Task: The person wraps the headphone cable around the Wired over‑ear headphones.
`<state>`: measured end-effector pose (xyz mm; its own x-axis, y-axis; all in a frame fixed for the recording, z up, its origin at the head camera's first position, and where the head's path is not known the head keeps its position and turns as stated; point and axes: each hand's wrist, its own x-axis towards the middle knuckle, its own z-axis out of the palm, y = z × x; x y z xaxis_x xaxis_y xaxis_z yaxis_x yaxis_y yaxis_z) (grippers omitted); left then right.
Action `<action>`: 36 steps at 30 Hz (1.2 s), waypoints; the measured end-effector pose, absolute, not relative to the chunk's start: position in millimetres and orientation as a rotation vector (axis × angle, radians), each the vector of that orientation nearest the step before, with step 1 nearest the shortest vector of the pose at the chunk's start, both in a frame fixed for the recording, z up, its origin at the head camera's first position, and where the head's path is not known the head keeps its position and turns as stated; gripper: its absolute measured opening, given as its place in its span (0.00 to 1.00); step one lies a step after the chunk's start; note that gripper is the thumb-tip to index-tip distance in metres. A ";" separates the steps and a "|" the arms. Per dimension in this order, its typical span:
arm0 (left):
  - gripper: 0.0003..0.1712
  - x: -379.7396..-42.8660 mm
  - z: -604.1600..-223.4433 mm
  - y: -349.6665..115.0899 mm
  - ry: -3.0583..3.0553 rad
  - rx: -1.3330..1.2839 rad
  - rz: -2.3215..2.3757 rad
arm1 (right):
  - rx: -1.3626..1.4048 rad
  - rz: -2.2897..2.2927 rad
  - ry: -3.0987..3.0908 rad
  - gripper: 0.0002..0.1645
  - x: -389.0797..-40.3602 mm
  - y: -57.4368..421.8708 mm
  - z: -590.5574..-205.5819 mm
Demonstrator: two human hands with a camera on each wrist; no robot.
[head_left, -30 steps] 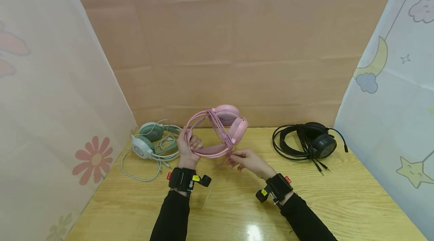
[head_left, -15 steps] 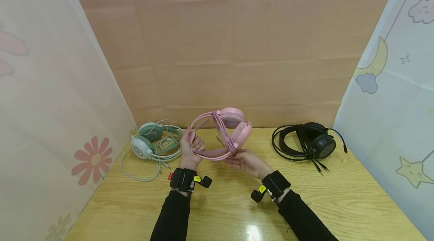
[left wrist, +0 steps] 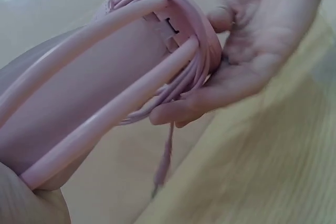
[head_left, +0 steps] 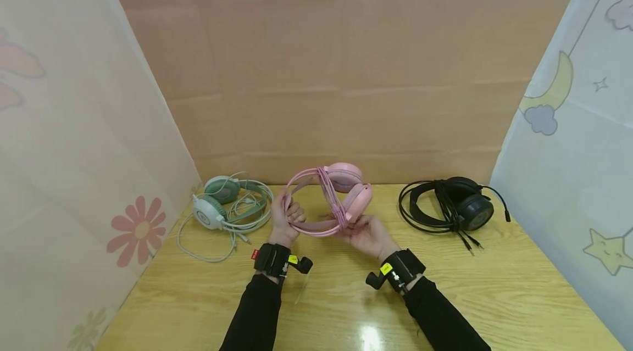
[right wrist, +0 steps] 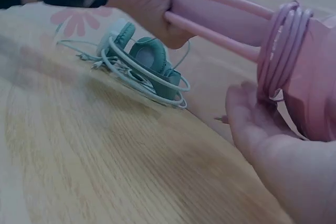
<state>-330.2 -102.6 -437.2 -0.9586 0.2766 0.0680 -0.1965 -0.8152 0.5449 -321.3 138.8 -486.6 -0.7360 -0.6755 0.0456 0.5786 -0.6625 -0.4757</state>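
Pink headphones (head_left: pixel 358 200) are held up above the table, their pink cable (right wrist: pixel 283 51) wrapped in several turns around the headband by one ear cup. My left hand (head_left: pixel 285 223) grips the headband's far end from the cups. Beneath the wrapped cable lies my right hand (head_left: pixel 368 237), palm turned up and fingers fairly straight, touching the cable and cup area. In the left wrist view a cable plug (left wrist: pixel 163 169) dangles below the right fingertips (left wrist: pixel 170 113). Part of the right hand is hidden behind the ear cup in the head view.
White-and-green headphones (head_left: pixel 210 212) with a loose pale cable lie left on the wooden table (head_left: pixel 336 301). Black headphones (head_left: pixel 475 211) with a bundled cable lie right. A brown paper backdrop (head_left: pixel 316 76) stands behind, with patterned white sheets on both sides.
Both hands and the pink headphones have shifted slightly right and down. The right hand has gone from pinching the cable end to lying palm up under the bundle.
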 end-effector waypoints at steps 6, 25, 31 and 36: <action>0.32 -335.3 -446.0 -97.9 0.928 0.035 2.738 | -0.152 -2.441 0.458 0.30 -329.3 145.1 -498.4; 0.25 -364.0 -479.1 -93.0 1.506 -0.137 2.457 | -0.047 -2.434 0.635 0.53 -336.1 167.7 -513.1; 0.20 -371.2 -475.5 -84.3 1.934 -0.090 2.343 | -0.004 -2.472 0.648 0.48 -342.8 174.2 -512.6; 0.18 -375.1 -473.7 -78.5 2.220 -0.082 2.214 | 0.006 -2.492 0.685 0.43 -349.3 175.1 -511.0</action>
<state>-375.1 -78.5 -473.7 -0.9986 -0.0330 -0.0410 -0.0411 0.0019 0.9992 -349.3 175.1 -511.0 -0.8485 -0.5091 -0.1444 0.5114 -0.7186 -0.4712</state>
